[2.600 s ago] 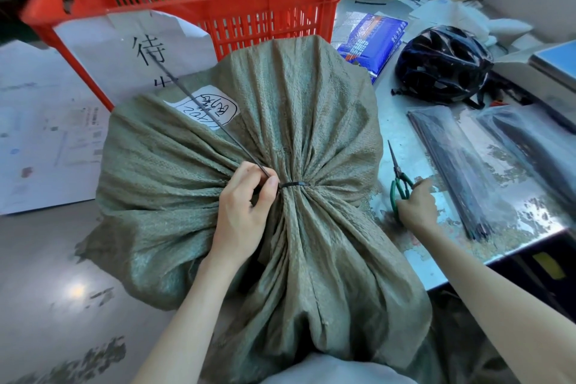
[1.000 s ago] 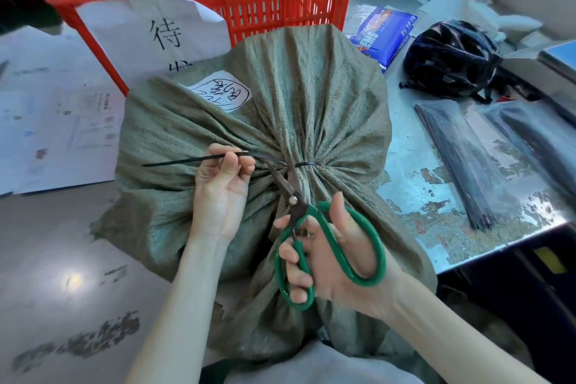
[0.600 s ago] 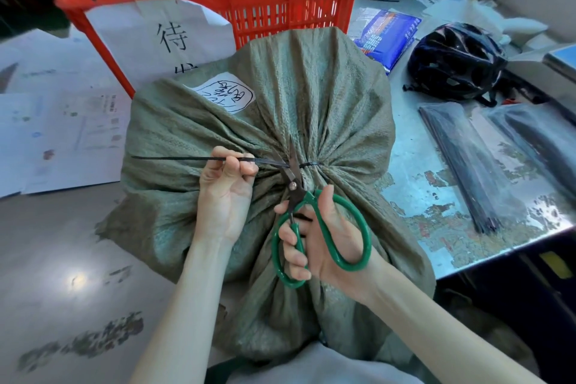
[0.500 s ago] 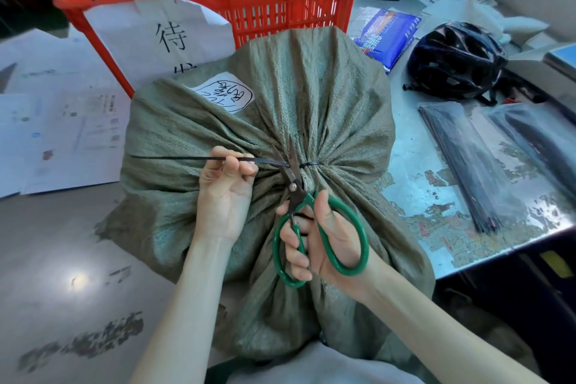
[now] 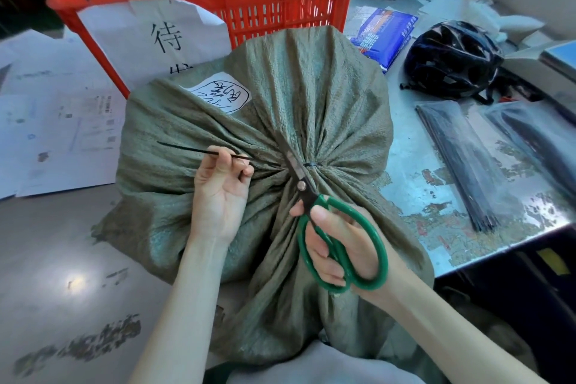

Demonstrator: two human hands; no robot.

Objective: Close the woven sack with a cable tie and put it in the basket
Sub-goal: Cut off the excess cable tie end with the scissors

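A grey-green woven sack (image 5: 327,103) lies on the table in front of me, its mouth gathered and cinched by a black cable tie (image 5: 312,164). My left hand (image 5: 219,193) pinches the tie's long black tail (image 5: 187,149), which sticks out to the left and looks detached from the knot. My right hand (image 5: 339,246) grips green-handled scissors (image 5: 330,227); their blades are closed and lie across the gather, right at the tie. The red plastic basket (image 5: 280,6) stands behind the sack with a paper sign on its front.
A black bicycle helmet (image 5: 448,59) and a blue packet (image 5: 386,31) sit at the back right. Two clear bags of black cable ties (image 5: 467,162) lie on the right of the table. Printed papers (image 5: 56,134) cover the left.
My right hand picked the scissors up from the table, brought them to the knot and closed the blades on the tie's tail. The tail in my left hand has come slightly away from the knot.
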